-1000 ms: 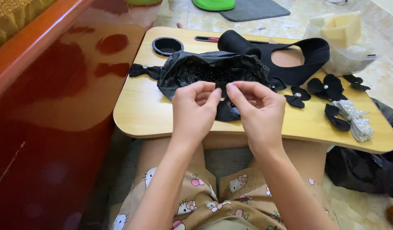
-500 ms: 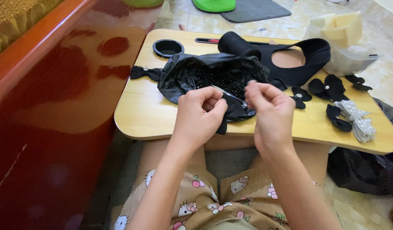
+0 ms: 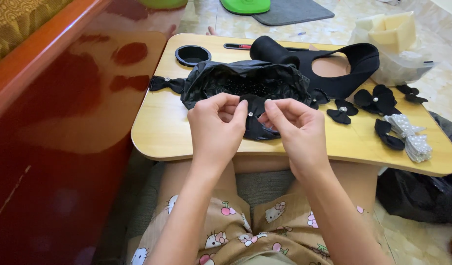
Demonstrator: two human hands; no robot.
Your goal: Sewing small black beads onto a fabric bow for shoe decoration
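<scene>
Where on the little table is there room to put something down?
The bare wood left of the left hand, below the black bow, is free. So is the front edge of the table beside the right hand. Around the black bag and fabric flowers it is crowded.

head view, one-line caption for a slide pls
Left hand and right hand pinch a small black fabric piece over a wooden lap table, beside an open black bag of beads and black fabric flowers.
</scene>
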